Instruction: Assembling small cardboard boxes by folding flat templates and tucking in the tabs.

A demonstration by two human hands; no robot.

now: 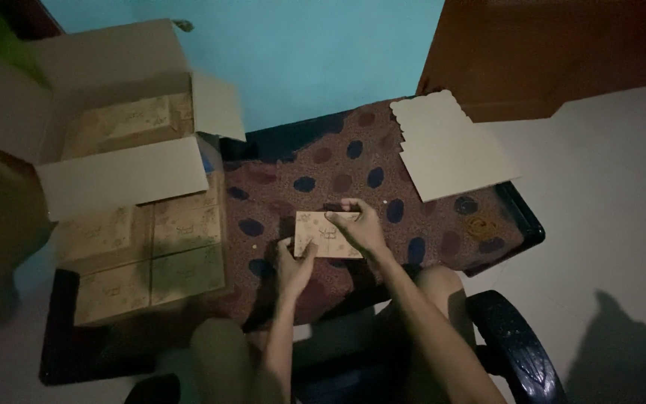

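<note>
Lying flat mid-table, long axis left to right, the small box (328, 234) is pinched by both hands: left hand (294, 263) at its near-left corner, right hand (358, 226) fingers clamped over its top.

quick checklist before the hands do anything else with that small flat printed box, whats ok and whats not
1. Left hand on the small printed box: ok, fingers at its lower left corner.
2. Right hand on the box: ok, it lies over the box's right side.
3. Box supported: ok, it sits over the patterned cloth.
4. Open carton within view: ok, at left, flaps open, similar printed boxes inside.
5. Scalloped card sheet out of the way: ok, apart from both hands.
6. Box closed or open: cannot tell, too dim.
</note>
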